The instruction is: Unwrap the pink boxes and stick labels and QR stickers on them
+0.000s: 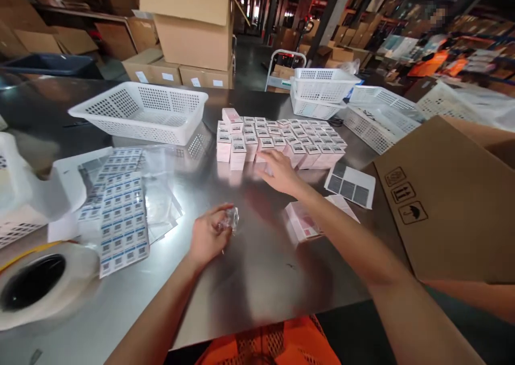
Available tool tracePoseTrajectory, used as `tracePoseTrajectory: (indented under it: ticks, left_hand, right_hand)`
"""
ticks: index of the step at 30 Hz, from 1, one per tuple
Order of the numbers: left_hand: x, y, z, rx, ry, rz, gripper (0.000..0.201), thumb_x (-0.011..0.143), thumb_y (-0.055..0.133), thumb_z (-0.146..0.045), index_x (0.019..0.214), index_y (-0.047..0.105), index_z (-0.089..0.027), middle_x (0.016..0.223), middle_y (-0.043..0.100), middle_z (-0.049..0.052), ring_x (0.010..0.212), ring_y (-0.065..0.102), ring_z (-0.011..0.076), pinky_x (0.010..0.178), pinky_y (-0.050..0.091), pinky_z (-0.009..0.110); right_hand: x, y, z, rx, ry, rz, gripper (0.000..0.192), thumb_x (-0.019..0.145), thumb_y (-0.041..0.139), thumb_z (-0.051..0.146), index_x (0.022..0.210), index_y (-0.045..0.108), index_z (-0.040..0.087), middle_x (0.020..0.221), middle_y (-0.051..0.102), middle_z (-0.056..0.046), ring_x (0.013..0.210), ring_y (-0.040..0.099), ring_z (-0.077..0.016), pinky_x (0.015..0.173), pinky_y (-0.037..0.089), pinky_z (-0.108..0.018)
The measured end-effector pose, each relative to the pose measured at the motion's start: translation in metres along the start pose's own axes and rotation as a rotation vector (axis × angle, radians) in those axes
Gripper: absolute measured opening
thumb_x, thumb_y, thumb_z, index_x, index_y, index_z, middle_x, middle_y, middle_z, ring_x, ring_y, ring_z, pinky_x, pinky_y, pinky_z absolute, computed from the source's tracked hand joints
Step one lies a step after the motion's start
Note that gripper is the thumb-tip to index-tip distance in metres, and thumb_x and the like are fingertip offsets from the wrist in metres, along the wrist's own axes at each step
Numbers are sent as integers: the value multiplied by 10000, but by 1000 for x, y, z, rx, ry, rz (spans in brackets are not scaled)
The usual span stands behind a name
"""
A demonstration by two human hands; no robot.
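My left hand point(209, 235) is closed on a crumpled piece of clear plastic film point(230, 219), just above the metal table. Farther forward, my right hand point(279, 173) reaches to the front row of small pale pink boxes point(298, 151). Its thumb and fingers are apart, close to a box front; whether they touch it is blurred. The boxes stand tightly together in rows, with printed labels on their tops, and one box point(232, 119) rests on top at the left. Under my right forearm lies another pink box point(300, 221), partly hidden.
Sheets of QR-code stickers point(124, 220) and a large tape roll point(76, 284) lie at left. A white basket point(139, 131) stands behind them, with stacked baskets point(322, 86) at back right. An open carton point(450, 209) borders the right side, near a printed sheet point(351, 185).
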State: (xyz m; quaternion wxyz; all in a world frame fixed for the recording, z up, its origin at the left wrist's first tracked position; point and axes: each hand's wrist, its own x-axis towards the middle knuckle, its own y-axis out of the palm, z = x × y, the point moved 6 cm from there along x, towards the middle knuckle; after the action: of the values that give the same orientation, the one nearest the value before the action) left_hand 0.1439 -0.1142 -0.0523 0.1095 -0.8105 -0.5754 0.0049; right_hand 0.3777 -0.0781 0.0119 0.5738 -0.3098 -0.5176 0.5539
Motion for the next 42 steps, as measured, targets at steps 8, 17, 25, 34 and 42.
tracePoseTrajectory:
  ticks: [8, 17, 25, 34, 42]
  left_hand:
    - [2, -4, 10, -205, -159, 111, 324, 635, 719, -100, 933, 789, -205, 524, 617, -36, 434, 503, 114, 463, 391, 201]
    - [1, 3, 19, -537, -271, -31, 479, 685, 823, -506, 1006, 740, -159, 840, 738, 67, 698, 675, 179, 650, 537, 260]
    - [-2, -8, 7, -427, -215, 219, 444, 510, 912, -389, 816, 776, -98, 622, 684, 76, 519, 604, 178, 493, 483, 263]
    - [6, -24, 11, -122, -159, 31, 434, 514, 917, -249, 916, 767, -182, 791, 748, 39, 720, 670, 197, 679, 524, 260]
    - [5, -36, 6, -33, -85, -104, 406, 615, 881, -357, 974, 773, -204, 886, 766, 38, 818, 684, 209, 759, 542, 288]
  right_hand:
    - [60, 30, 39, 14, -21, -166, 267, 805, 529, 16, 1028, 638, 116, 1237, 614, -226, 1331, 445, -365, 1130, 266, -581]
    - [-76, 51, 115, 303, -131, -313, 386, 833, 603, 154, 1182, 511, 291, 1233, 610, -120, 1208, 559, -312, 987, 501, -527]
    - [-101, 5, 62, 670, 45, -223, 461, 917, 633, 278, 1366, 537, 323, 1416, 528, -86, 1339, 475, -280, 1051, 480, -468]
    - [-108, 36, 57, 933, 263, -179, 202, 755, 780, 215, 940, 701, 238, 1129, 639, -86, 979, 653, -213, 585, 556, -253]
    - [-113, 50, 67, 1234, 242, -324, 111, 772, 806, 274, 767, 706, 226, 1035, 748, -72, 1142, 672, -260, 902, 570, -403]
